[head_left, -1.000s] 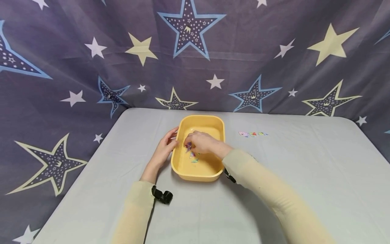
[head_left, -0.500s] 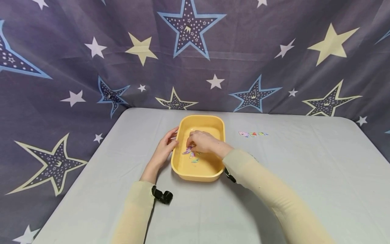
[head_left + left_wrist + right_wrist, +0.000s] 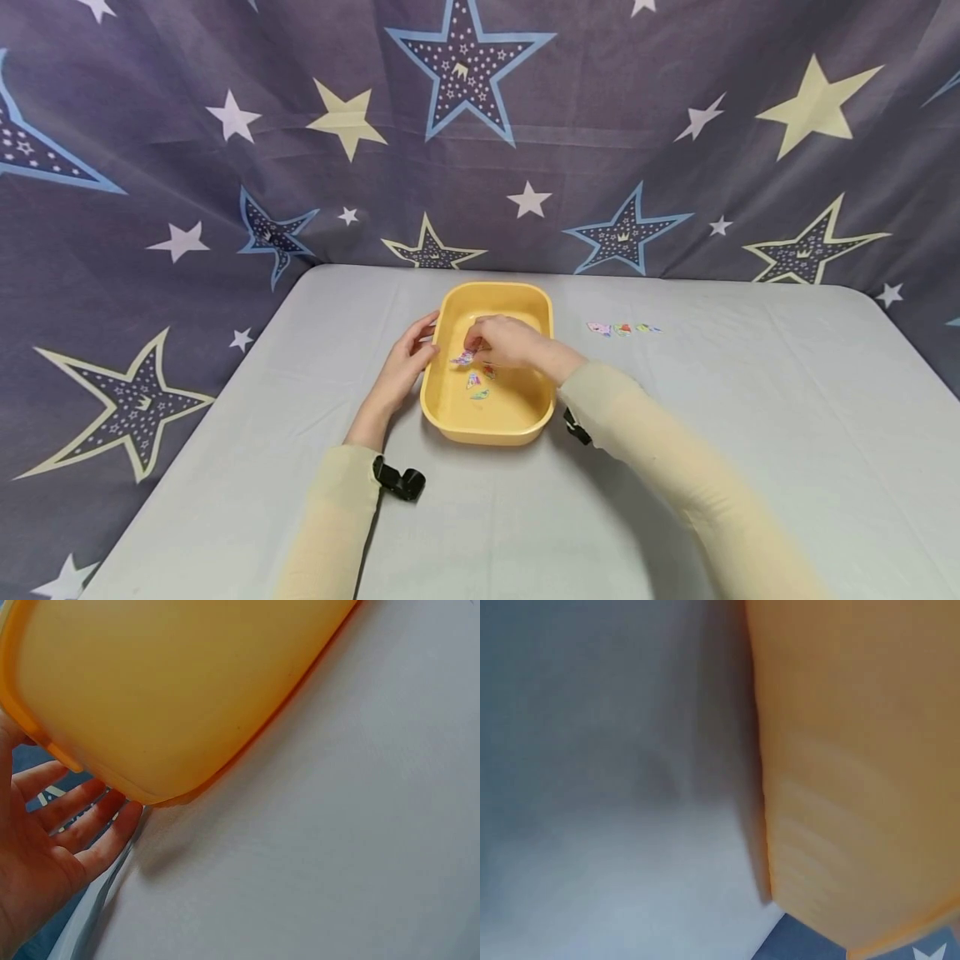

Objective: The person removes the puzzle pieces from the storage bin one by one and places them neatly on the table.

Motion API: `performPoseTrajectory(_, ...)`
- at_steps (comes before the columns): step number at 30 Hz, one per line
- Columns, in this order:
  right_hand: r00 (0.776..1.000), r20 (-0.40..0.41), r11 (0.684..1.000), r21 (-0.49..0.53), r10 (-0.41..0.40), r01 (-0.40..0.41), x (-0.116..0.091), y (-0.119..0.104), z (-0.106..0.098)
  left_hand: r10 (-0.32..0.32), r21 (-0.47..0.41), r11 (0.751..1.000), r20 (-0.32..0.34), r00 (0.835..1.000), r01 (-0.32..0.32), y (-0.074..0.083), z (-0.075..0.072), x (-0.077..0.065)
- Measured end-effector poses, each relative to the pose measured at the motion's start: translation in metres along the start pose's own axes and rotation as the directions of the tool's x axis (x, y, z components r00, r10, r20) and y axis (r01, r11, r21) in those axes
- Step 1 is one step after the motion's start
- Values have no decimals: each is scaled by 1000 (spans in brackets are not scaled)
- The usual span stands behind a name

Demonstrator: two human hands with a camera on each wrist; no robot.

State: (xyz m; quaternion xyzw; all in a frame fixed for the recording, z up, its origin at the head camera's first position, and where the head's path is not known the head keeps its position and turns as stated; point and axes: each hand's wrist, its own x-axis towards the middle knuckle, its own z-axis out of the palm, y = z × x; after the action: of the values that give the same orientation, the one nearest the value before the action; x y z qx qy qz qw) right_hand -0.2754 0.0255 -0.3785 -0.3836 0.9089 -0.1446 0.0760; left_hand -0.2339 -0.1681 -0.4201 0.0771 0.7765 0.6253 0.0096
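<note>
A yellow plastic basin (image 3: pixel 495 437) stands on the table. My right hand (image 3: pixel 510 342) reaches over its right rim and pinches a small flat purple-and-pink piece, like a sticker (image 3: pixel 462 358), inside it. Near those fingers a few other small flat colourful pieces lie on the basin floor, among them a multicoloured one (image 3: pixel 473 381) and a green one (image 3: pixel 480 395). My left hand (image 3: pixel 407 360) rests against the outside of the left wall, thumb at the rim, its fingers spread and nearly straight in the left wrist view. The right wrist view shows only the basin's outer wall (image 3: pixel 855 765).
To the right of the basin, several small colourful cut-outs (image 3: pixel 622 330) lie in a row on the grey tablecloth (image 3: pixel 750 433). A dark curtain (image 3: pixel 570 108) printed with stars hangs behind the table and along its left side.
My right hand has lifted slightly and shifted a little right with the purple piece in its fingers, uncovering a reddish piece beneath. My left hand and the basin have stayed put.
</note>
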Motion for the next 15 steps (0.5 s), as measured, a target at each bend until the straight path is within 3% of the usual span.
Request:
performPoseTrajectory(9,998,-57,996,87,-7,12,-9,5,-11,-23,-25,999,12,1000,24,3,-1,0)
performPoseTrajectory(15,996,-84,991,133,-13,25,-14,11,-18,-35,-3,999,19,999,35,26,2,-11)
